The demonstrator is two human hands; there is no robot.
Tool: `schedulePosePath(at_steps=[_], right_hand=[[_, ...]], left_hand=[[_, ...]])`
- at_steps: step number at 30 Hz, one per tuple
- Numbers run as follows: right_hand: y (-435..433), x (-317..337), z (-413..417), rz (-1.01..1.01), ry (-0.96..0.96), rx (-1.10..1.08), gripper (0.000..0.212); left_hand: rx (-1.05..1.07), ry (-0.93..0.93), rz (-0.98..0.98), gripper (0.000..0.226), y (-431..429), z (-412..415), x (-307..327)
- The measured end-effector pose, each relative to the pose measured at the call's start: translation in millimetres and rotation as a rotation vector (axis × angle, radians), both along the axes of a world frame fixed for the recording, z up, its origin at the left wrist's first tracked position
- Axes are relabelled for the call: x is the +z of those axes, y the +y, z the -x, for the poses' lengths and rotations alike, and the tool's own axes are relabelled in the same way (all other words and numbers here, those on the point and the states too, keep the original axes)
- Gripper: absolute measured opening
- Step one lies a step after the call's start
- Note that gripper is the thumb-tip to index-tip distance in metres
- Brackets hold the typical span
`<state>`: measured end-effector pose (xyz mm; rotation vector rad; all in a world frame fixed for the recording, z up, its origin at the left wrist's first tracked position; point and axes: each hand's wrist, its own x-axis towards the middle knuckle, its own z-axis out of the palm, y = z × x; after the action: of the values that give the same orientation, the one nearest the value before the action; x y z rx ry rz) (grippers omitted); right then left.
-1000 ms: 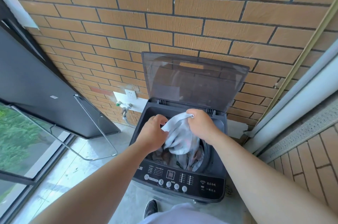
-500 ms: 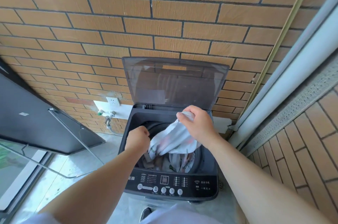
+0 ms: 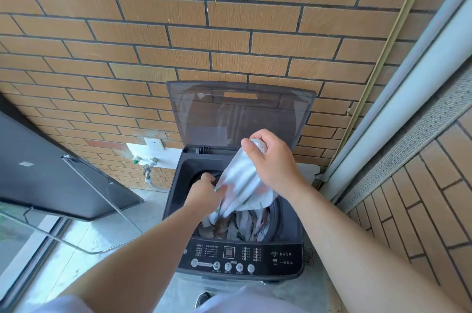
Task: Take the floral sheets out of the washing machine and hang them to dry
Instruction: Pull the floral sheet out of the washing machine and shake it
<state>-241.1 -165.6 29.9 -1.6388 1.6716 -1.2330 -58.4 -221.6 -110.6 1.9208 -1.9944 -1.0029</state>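
A dark top-loading washing machine point(image 3: 178, 200) stands against the brick wall with its tinted lid point(image 3: 240, 113) raised. A white floral sheet point(image 3: 242, 185) rises out of the drum in a bunched strip; more of it lies crumpled in the drum point(image 3: 245, 228). My right hand point(image 3: 270, 161) grips the sheet's top end above the drum's back edge. My left hand point(image 3: 204, 192) reaches into the drum's left side and holds the sheet lower down; its fingertips are hidden behind the fabric.
A brick wall point(image 3: 204, 31) is close behind the machine. A socket point(image 3: 154, 144) and tap point(image 3: 146, 167) sit on the wall at the left. A dark panel with a metal frame point(image 3: 51, 179) leans at the left by a window. A white pipe point(image 3: 398, 108) runs along the right.
My right hand has lifted the sheet's end higher, drawing more fabric out of the drum. My left hand has dropped lower into the drum's left side. The view has tilted and shifted slightly.
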Motion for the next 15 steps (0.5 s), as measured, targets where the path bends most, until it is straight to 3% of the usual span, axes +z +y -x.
schedulePosePath(at_steps=[8, 12, 15], right_hand=[[3, -3, 5, -0.021, -0.019, -0.025, 0.023], [3, -8, 10, -0.057, -0.032, -0.052, 0.026], [3, -14, 19, -0.172, 0.007, -0.054, 0.041]], left_hand=[[-0.175, -0.066, -0.012, 0.012, -4, -1, 3], [-0.134, -0.075, 0.013, 0.027, -4, -3, 3], [-0.055, -0.024, 0.045, 0.031, -7, -9, 7]])
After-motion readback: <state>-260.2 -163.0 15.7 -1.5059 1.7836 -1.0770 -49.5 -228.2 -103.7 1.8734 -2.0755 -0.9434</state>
